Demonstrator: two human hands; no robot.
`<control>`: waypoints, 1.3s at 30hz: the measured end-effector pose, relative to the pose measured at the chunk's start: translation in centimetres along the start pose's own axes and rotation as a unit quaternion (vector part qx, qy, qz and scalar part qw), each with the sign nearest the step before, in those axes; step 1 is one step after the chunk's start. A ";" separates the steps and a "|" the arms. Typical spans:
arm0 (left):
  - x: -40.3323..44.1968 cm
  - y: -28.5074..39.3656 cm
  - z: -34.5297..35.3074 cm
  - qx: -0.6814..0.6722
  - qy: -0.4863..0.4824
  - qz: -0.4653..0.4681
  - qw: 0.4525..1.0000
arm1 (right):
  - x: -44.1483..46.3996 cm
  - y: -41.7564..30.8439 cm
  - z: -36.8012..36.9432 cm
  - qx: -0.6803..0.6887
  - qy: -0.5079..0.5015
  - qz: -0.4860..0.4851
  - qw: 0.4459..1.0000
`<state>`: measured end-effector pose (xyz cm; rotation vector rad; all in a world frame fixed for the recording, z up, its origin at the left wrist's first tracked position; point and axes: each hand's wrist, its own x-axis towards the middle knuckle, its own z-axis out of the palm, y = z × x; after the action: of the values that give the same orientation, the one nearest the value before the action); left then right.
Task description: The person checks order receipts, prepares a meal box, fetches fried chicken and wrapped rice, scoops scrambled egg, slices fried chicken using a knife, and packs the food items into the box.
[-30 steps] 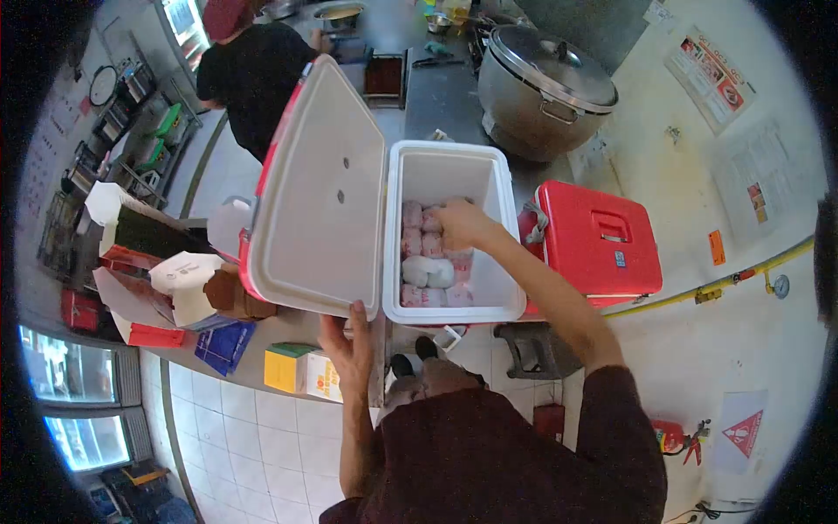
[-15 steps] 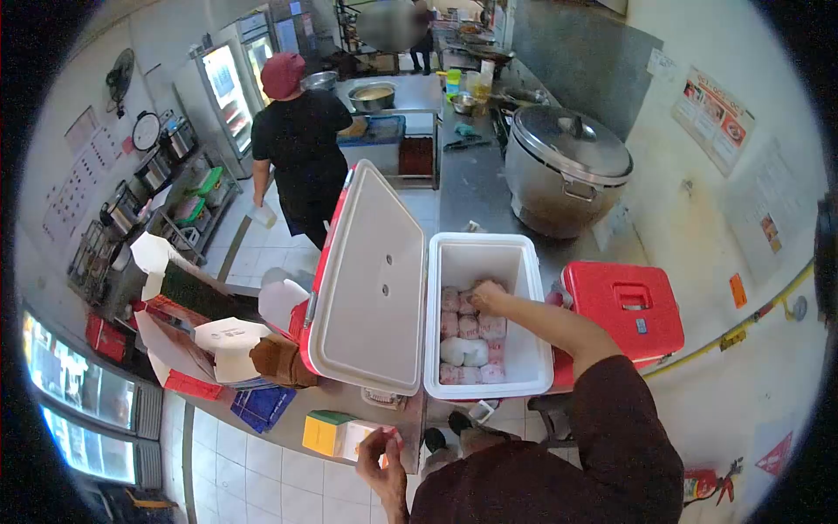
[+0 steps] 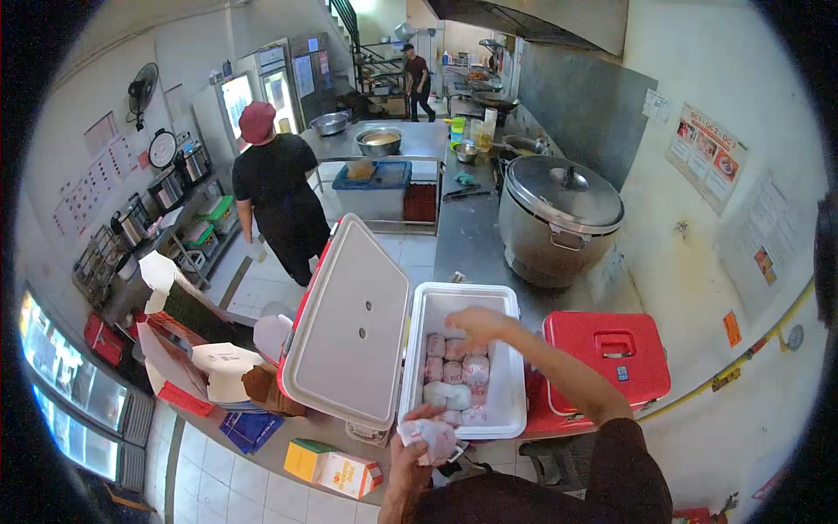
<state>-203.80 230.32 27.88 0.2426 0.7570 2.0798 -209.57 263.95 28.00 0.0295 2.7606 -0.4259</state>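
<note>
My left hand (image 3: 407, 461) is closed around a paper-wrapped bundle (image 3: 428, 439), white with reddish print, at the near left corner of the open cooler box (image 3: 515, 402). My right hand (image 3: 477, 327) hovers over the far part of the box, fingers stretched out and holding nothing I can see. Several similar wrapped bundles (image 3: 455, 349) lie in rows inside, with a whitish plastic bag (image 3: 449, 396) among them. The cooler's lid (image 3: 349, 323), white inside with a red edge, leans open on the left.
A red cooler (image 3: 602, 358) with its lid down stands right of the box, and a big lidded pot (image 3: 559, 218) behind it. A yellow and white carton (image 3: 332, 467) and open boxes (image 3: 227, 371) stand left. A person (image 3: 275, 188) in a dark shirt is beyond the counter.
My right hand has lifted off the bundles inside the box. My left hand has moved right to the box's corner, its wrapped bundle now plainly visible. The camera view has shifted.
</note>
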 end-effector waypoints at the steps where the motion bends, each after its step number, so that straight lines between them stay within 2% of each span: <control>1: -0.6 0.5 1.3 0.000 0.004 -0.019 1.000 | 3.1 2.2 3.8 -0.079 -0.098 0.061 0.990; 2: -0.8 0.1 1.1 -0.015 -0.020 -0.030 0.999 | 6.2 5.6 9.0 -0.090 -0.105 0.059 0.989; 5: -2.6 -0.9 -0.4 -0.064 -0.067 -0.047 0.995 | 7.7 6.4 15.7 -0.185 -0.210 0.060 0.958; 8: -4.4 0.3 -1.9 -0.029 0.019 0.058 0.998 | 10.3 7.3 20.0 -0.298 -0.272 0.074 0.912; 10: -6.5 0.2 -2.7 -0.020 0.082 0.126 0.988 | 10.7 6.5 21.2 -0.338 -0.294 0.050 0.893; 12: -8.5 -0.5 -3.5 -0.020 0.144 0.198 0.969 | 8.9 4.4 17.9 -0.348 -0.291 -0.006 0.891; 13: -9.2 -0.8 -5.2 -0.028 0.148 0.206 0.967 | 10.0 6.2 19.5 -0.342 -0.232 0.007 0.911; 14: -9.4 -0.5 -5.2 -0.010 0.186 0.260 0.948 | 9.3 5.0 18.1 -0.335 -0.223 0.020 0.915; 16: -10.3 0.8 -5.5 -0.088 0.176 0.278 0.940 | 7.9 1.7 13.2 -0.274 -0.226 0.078 0.931; 18: -9.5 2.2 -5.3 -0.065 0.151 0.301 0.939 | 5.1 -1.8 7.0 -0.189 -0.181 0.097 0.960; 20: -7.7 3.7 -4.9 -0.026 0.144 0.313 0.938 | 0.8 -3.5 1.1 -0.015 -0.071 0.013 0.997; 22: -5.5 5.3 -3.9 0.016 0.125 0.325 0.937 | -2.2 -2.3 -1.2 0.165 -0.002 -0.075 0.983; 23: -4.3 6.4 -3.0 0.030 0.116 0.309 0.944 | -4.2 -1.9 -1.7 0.256 0.040 -0.112 0.959; 24: -3.4 7.0 -2.5 0.043 0.102 0.292 0.950 | -7.1 -2.4 -2.2 0.386 0.046 -0.148 0.909; 26: -2.1 7.0 -2.8 0.055 0.078 0.274 0.957 | -13.1 -4.1 -3.1 0.615 0.069 -0.217 0.754; 28: -0.9 6.5 -2.2 0.070 0.062 0.265 0.960 | -16.2 -1.0 1.1 0.607 0.102 -0.196 0.763; 29: -1.0 6.4 -1.7 0.078 0.060 0.267 0.959 | -16.2 3.4 6.5 0.568 0.112 -0.137 0.804; 31: -0.8 5.8 -0.1 0.073 0.060 0.281 0.955 | -17.2 4.0 10.4 0.653 0.172 -0.144 0.723; 32: -0.7 5.6 1.3 0.073 0.072 0.280 0.954 | -18.1 0.3 9.8 0.757 0.218 -0.205 0.581; 34: -1.1 5.2 3.9 0.072 0.103 0.276 0.953 | -18.8 -2.9 9.2 0.843 0.250 -0.236 0.414; 36: -2.1 3.8 2.6 0.070 0.159 0.230 0.958 | -19.4 -3.4 9.4 0.859 0.239 -0.197 0.408; 37: -2.3 3.2 2.4 0.069 0.161 0.226 0.958 | -18.4 0.1 12.9 0.862 0.174 -0.182 0.440; 39: -2.0 2.5 3.0 0.070 0.139 0.239 0.958 | -16.3 -1.3 10.5 0.716 0.239 0.029 0.655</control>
<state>-203.07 228.94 31.98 0.2293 1.1035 2.5556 -190.80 260.12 24.48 0.6645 1.9498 -2.6884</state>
